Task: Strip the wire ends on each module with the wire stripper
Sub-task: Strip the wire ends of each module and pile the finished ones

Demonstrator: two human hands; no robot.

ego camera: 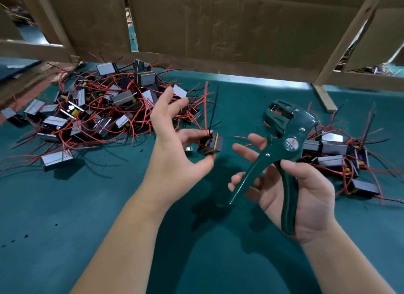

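wire tips (206, 85) of module (210, 145) indistinct

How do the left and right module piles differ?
The left pile is much larger and sprawls wide; the right pile is small and compact. The left pile lies near the cardboard wall; the right pile sits partly behind the wire stripper. Both hold metal-faced modules with red and black wires.

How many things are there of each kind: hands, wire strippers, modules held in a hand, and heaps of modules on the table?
hands: 2, the left hand and the right hand
wire stripper: 1
held module: 1
heaps of modules: 2, the left heap and the right heap
total: 6
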